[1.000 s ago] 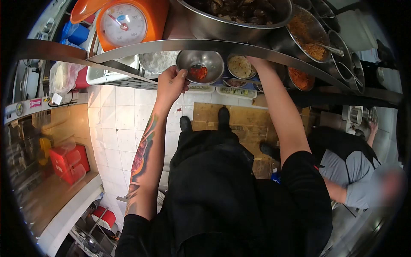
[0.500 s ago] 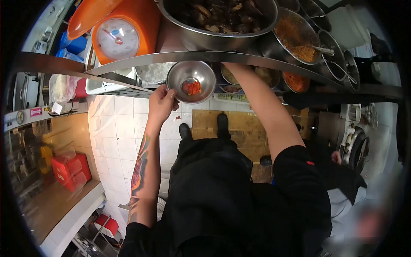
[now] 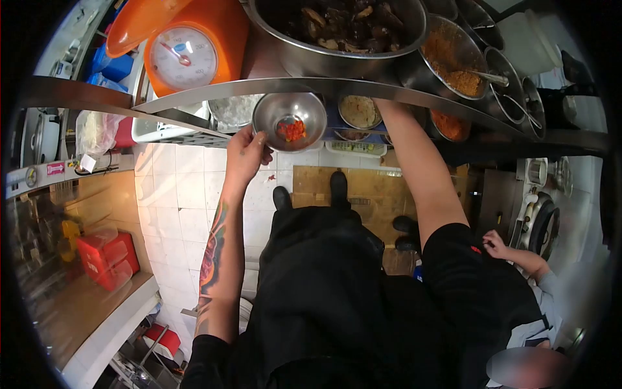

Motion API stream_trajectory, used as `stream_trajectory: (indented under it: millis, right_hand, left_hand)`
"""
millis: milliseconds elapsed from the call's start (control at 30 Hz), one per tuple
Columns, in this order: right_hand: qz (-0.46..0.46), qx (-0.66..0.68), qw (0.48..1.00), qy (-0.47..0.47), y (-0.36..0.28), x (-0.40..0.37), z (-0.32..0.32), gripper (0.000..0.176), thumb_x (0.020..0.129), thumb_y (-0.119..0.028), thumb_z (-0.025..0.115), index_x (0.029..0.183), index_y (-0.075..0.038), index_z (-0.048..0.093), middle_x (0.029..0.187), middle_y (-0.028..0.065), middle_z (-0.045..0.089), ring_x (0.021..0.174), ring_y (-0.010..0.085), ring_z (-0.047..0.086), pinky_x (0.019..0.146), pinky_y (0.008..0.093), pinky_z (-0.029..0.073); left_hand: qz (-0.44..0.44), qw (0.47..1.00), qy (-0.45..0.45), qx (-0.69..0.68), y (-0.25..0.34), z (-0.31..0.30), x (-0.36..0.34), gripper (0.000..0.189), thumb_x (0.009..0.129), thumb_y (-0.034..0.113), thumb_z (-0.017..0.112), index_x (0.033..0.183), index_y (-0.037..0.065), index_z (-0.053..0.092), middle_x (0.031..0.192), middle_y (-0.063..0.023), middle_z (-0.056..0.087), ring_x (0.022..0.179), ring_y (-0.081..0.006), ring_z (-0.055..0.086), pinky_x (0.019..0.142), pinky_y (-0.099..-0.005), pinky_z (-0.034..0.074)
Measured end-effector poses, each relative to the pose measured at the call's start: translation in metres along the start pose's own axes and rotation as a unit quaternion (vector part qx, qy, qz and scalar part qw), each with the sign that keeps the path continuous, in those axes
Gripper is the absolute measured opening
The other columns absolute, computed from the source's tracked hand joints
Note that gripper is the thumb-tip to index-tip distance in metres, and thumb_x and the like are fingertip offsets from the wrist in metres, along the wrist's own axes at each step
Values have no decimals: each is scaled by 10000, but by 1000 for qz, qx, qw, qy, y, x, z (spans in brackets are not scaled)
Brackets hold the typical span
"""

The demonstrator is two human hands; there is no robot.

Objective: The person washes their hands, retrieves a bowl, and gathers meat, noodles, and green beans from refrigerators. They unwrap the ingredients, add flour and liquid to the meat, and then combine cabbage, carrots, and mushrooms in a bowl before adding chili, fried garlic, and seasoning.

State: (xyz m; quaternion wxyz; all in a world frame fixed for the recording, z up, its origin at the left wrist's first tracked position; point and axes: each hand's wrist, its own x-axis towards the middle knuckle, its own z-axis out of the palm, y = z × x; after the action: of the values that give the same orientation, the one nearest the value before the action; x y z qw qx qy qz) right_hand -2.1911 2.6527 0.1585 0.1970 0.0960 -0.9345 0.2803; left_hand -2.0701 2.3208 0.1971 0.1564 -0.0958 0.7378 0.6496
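Observation:
My left hand [image 3: 246,154] grips the rim of a small steel bowl [image 3: 289,119] with a dab of red paste [image 3: 293,129] in it, held just below the steel counter edge [image 3: 311,85]. My right arm [image 3: 421,168] reaches up under that edge among steel containers of spices; the right hand itself is hidden behind the counter edge. A container of pale powder [image 3: 360,110] sits right of the bowl, next to my right forearm.
On the counter stand an orange kitchen scale [image 3: 184,52], a big steel bowl of dark food [image 3: 343,29] and a bowl of orange-brown spice [image 3: 453,58]. Another person [image 3: 525,298] crouches at the lower right near a stove. A red box [image 3: 107,249] sits on a shelf left.
The small bowl stays in my left hand, shifted slightly up toward the counter edge. The other person has moved back into view at the lower right, their hand now raised.

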Motion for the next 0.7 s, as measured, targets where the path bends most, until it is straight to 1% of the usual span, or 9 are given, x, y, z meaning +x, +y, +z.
stream_trajectory:
  millis: [133,233,267,333,367,433,567,667,700]
  right_hand:
    - [37,-7,999,-34,4,-3,-7,209,893,-167,622,1040,-34,687,976,163,687,956,336,654,883,444,504]
    - [109,-61,978,-165,-14,-21,-11,205,895,-166,619,1040,-39,690,972,160,687,957,334,655,886,445,503]
    - [82,-59,981,-166,-27,-31,-13,204,896,-165,618,1040,-41,691,971,159,687,957,333,655,887,445,503]
    - [-136,51,989,-1,-64,-53,-41,172,881,-85,610,1009,-45,717,958,147,704,909,307,679,821,416,532]
    - [-134,47,990,3,-70,-62,-47,172,881,-85,610,1009,-45,717,958,147,704,909,307,679,821,416,532]
    - [-96,203,972,75,-75,-80,-51,233,879,5,590,1065,-10,729,895,160,717,776,277,694,686,325,543]
    - [-45,219,967,125,-61,-119,-50,228,856,52,615,1045,-13,725,918,144,730,697,217,681,637,285,531]
    - [271,287,906,150,-29,-145,-33,203,903,30,582,1056,7,714,811,61,700,635,110,615,578,262,504]
    - [247,302,908,150,-5,-157,-10,180,928,4,569,1033,3,715,764,44,666,599,113,594,546,263,492]
  left_hand:
    - [10,1000,-4,-10,3,7,13,228,958,163,558,829,-24,550,666,-125,643,513,-146,612,461,-266,481]
    - [3,1000,-2,7,9,16,22,239,959,170,562,824,-27,547,669,-127,644,514,-147,610,460,-267,479]
    - [5,1000,-3,6,9,17,24,239,959,170,562,824,-27,547,669,-127,644,514,-147,610,460,-267,479]
    - [16,1000,-21,13,8,20,29,233,958,173,568,847,-31,562,668,-125,640,517,-146,610,463,-268,476]
    - [19,999,-25,14,9,21,30,233,958,173,568,847,-31,562,668,-125,640,517,-146,610,463,-268,476]
    - [10,999,-28,10,10,22,26,218,957,163,557,873,-37,577,663,-111,631,513,-144,601,465,-268,470]
    - [13,999,-46,-19,11,22,15,189,949,165,540,852,6,575,653,-77,594,522,-147,585,494,-269,472]
    - [27,999,-47,-2,-5,13,10,184,949,157,528,867,-1,578,670,-55,572,527,-140,578,504,-276,473]
    - [43,998,-51,7,-11,11,10,185,956,145,521,877,-10,582,670,-55,582,531,-135,583,502,-276,472]
